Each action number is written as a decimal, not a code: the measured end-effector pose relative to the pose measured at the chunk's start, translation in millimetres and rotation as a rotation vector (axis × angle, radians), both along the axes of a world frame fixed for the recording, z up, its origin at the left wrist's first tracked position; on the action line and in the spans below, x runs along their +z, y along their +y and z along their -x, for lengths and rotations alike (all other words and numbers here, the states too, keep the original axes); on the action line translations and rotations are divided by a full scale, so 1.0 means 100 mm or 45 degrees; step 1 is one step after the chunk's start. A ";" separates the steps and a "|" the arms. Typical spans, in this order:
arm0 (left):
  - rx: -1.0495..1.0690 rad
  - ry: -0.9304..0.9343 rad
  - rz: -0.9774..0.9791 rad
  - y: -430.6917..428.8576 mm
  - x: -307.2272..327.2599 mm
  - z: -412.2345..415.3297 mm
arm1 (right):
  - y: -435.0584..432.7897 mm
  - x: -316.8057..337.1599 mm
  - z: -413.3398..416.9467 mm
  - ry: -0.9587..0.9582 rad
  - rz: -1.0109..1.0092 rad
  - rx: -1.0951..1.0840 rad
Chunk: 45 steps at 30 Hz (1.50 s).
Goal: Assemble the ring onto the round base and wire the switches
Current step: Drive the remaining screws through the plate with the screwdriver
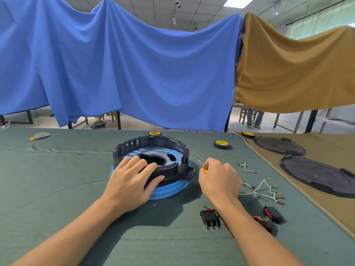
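Ring: the black ring point(126, 148) is seated on the blue round base point(169, 191), mid-table on the green cloth point(57, 189). The base's rim is seen below the ring on the near and right sides.
Left hand: the left hand point(130, 183) is laid over the ring's near rim, with the fingers nearly straight and spread and the thumb against the outer wall. Nothing is enclosed.
Right hand: the right hand point(219, 179) is held just right of the ring with the fingers curled. A small yellow piece point(205, 171) is pinched at the fingertips; what it is cannot be told.
Short wire: a white wire point(199, 161) is seen between ring and right hand; its near end is hidden.
Switches: one black switch point(210, 217) lies left of the right forearm, and two red-faced switches point(273, 214) lie right of it.
Wire bundle: loose white leads point(263, 189) with brass terminals are spread right of the right hand.
Tape: a tape roll point(221, 144) is set beyond the ring.
Side cloth: two black round covers point(318, 175) are laid on the brown cloth point(336, 214).
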State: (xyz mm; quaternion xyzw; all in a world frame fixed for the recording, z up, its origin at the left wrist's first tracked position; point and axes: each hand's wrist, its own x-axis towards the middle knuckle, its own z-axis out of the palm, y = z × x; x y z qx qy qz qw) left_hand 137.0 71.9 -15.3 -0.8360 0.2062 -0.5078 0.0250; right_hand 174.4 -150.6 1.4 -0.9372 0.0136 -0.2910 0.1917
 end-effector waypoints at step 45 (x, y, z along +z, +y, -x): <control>-0.008 0.670 1.320 0.61 0.17 -0.13 | 0.64 0.28 -0.16 0.694 -1.052 0.583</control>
